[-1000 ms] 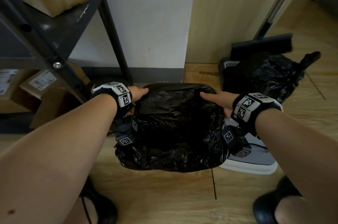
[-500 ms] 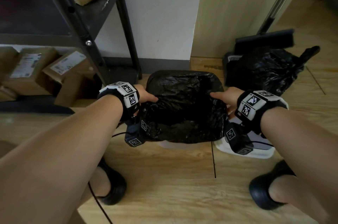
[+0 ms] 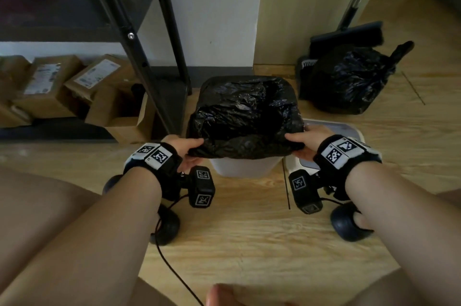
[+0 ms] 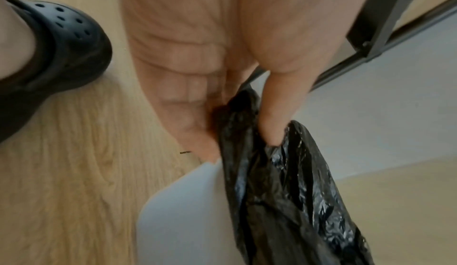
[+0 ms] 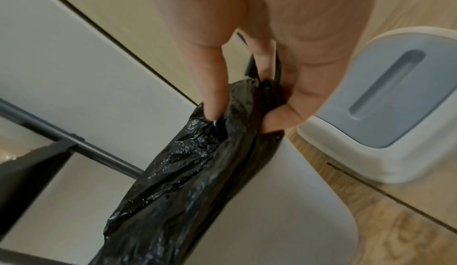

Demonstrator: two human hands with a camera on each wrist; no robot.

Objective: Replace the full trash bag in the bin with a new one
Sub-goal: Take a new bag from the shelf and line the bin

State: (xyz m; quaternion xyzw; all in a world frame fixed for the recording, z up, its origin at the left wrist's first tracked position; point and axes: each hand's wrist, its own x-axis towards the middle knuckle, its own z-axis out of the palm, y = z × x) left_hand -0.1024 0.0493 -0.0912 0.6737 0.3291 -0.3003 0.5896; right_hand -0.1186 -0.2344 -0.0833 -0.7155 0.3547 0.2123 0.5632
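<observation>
— Gripping what, exactly, were the two hands in the middle of the head view?

— Both held the new trash bag [image 3: 243, 116], a black one draped over the white bin [image 3: 243, 168] at the centre of the frame. The left hand [image 3: 185, 147] pinched the bag's near left edge, thumb on top and fingers [image 4: 183, 101] curled beneath. The right hand [image 3: 305, 139] pinched the near right edge the same way.

— Was the bag seated on the rim?

— Its far side covered the bin's back edge; the near hem seemed to sit just above the front rim, though the blur in the wrist views left that uncertain.

— And the full trash bag?

— It stood on the wooden floor [image 3: 249, 243] at the upper right, tied off, against a broom head [image 3: 346, 36]. The bin lid [image 5: 385, 101] lay on the floor just right of the bin.

— Anything at the left?

— A dark metal shelf rack [image 3: 129, 21], with cardboard boxes [image 3: 50, 81] beneath it.
</observation>
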